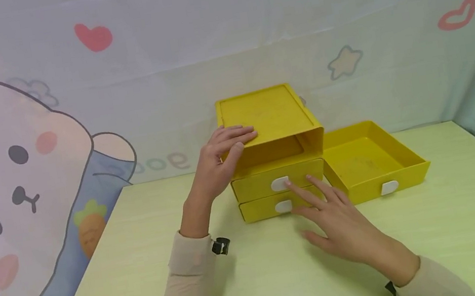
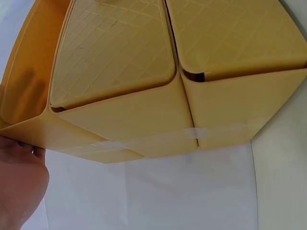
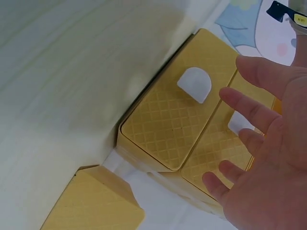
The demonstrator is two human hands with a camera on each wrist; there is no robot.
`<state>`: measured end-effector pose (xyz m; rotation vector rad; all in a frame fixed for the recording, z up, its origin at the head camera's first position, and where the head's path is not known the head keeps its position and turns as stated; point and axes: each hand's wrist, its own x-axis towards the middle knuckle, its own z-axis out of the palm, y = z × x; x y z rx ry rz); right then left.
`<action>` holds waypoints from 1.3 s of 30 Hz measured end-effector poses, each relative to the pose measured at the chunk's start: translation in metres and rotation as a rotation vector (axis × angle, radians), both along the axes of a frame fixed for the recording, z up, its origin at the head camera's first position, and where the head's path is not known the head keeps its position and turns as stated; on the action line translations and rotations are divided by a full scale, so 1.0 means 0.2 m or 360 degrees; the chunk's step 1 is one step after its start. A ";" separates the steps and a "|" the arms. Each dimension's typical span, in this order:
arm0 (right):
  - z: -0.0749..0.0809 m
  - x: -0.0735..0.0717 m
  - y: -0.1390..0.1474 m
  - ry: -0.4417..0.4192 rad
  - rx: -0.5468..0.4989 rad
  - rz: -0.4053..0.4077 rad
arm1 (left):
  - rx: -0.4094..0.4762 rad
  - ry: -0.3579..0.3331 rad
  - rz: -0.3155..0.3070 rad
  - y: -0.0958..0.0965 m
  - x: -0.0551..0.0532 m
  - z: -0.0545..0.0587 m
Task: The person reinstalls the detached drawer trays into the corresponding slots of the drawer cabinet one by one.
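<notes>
A yellow three-tier drawer cabinet point(image 1: 261, 111) stands on the table, its top slot point(image 1: 273, 154) without a drawer. My left hand point(image 1: 216, 161) rests on the cabinet's upper left front edge, fingers lying over the top. Below the slot, the middle drawer point(image 1: 250, 188) and bottom drawer point(image 1: 257, 210) are pushed in, each with a white tab handle point(image 3: 195, 84). My right hand point(image 1: 341, 224) has its fingers spread, with fingertips right at the middle drawer's front beside its tab. Both drawer fronts carry a diamond grid pattern in the right wrist view.
A pulled-out yellow drawer point(image 1: 366, 191) with a white tab sits on the table, close to the cabinet's right side. Behind the pale table point(image 1: 266, 276) hangs a printed cloth point(image 1: 183, 33). Clear tape point(image 2: 194, 133) runs along the cabinet's side.
</notes>
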<state>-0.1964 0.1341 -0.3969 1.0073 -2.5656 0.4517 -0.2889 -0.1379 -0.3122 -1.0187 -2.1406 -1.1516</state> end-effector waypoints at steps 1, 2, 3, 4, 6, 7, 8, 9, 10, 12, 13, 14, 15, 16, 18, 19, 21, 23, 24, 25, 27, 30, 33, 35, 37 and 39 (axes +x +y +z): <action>0.00 0.00 0.00 0.0002 0.0001 0.0003 | 0.0001 -0.0004 -0.0001 0.00 0.00 0.00; 0.01 0.00 0.00 0.0001 0.0002 0.0007 | 0.0001 -0.0008 0.0000 0.00 0.00 0.00; 0.01 0.00 0.00 -0.0005 0.0002 0.0013 | -0.0001 -0.0014 0.0003 0.00 0.00 0.00; 0.02 0.00 0.00 -0.0012 0.0003 0.0022 | -0.0002 -0.0018 0.0005 0.00 0.00 0.00; 0.03 0.01 0.01 -0.0028 0.0000 0.0045 | -0.0004 -0.0026 0.0009 0.00 0.00 0.00; 0.05 0.01 0.01 -0.0037 -0.0005 0.0057 | -0.0004 -0.0026 0.0009 0.00 0.00 0.00; 0.06 0.01 0.02 -0.0046 -0.0010 0.0068 | -0.0005 -0.0025 0.0006 0.00 0.00 0.00; 0.08 0.01 0.03 -0.0054 -0.0022 0.0081 | -0.0004 -0.0022 0.0003 0.00 0.00 0.01; 0.09 0.01 0.04 -0.0055 -0.0031 0.0089 | 0.0000 -0.0022 -0.0002 0.00 0.00 0.00; 0.13 0.00 0.07 -0.0047 -0.0060 0.0104 | 0.0009 -0.0026 -0.0014 0.00 0.00 0.00; 0.14 -0.01 0.08 -0.0037 -0.0074 0.0108 | 0.0011 -0.0027 -0.0017 0.00 0.00 0.00; 0.15 -0.02 0.10 -0.0022 -0.0088 0.0115 | 0.0015 -0.0029 -0.0022 0.00 0.00 0.00; 0.17 -0.02 0.11 -0.0003 -0.0100 0.0121 | 0.0017 -0.0028 -0.0022 0.00 0.00 0.00; 0.18 -0.03 0.13 0.0019 -0.0103 0.0124 | 0.0019 -0.0027 -0.0023 0.00 0.00 0.00; 0.19 -0.05 0.16 0.0057 -0.0112 0.0131 | 0.0021 -0.0024 -0.0024 0.00 0.00 0.01; 0.20 -0.06 0.18 0.0070 -0.0113 0.0131 | 0.0020 -0.0021 -0.0024 0.00 0.00 0.01; 0.20 -0.07 0.21 0.0088 -0.0108 0.0123 | 0.0019 -0.0021 -0.0025 0.00 0.00 0.01; 0.21 -0.08 0.24 0.0092 -0.0107 0.0108 | 0.0017 -0.0027 -0.0023 0.00 0.00 0.01; 0.22 -0.08 0.26 0.0087 -0.0111 0.0103 | 0.0015 -0.0027 -0.0023 0.00 0.00 0.00; 0.22 -0.09 0.28 0.0086 -0.0119 0.0102 | 0.0012 -0.0026 -0.0018 0.00 0.00 0.01; 0.24 -0.10 0.32 0.0077 -0.0135 0.0097 | 0.0009 -0.0025 -0.0012 0.00 0.00 0.01; 0.25 -0.12 0.39 0.0064 -0.0141 0.0088 | 0.0003 -0.0025 -0.0007 0.01 -0.01 0.01; 0.23 -0.14 0.47 0.0072 -0.0106 0.0061 | -0.0004 -0.0031 -0.0011 0.03 -0.01 0.00; 0.21 -0.15 0.53 0.0071 -0.0063 0.0042 | 0.0001 -0.0030 -0.0017 0.04 -0.01 0.00; 0.17 -0.16 0.58 0.0066 -0.0029 0.0030 | 0.0009 -0.0020 -0.0024 0.05 -0.01 0.00; 0.14 -0.18 0.63 0.0067 0.0012 0.0015 | 0.0017 -0.0007 -0.0028 0.06 -0.01 0.00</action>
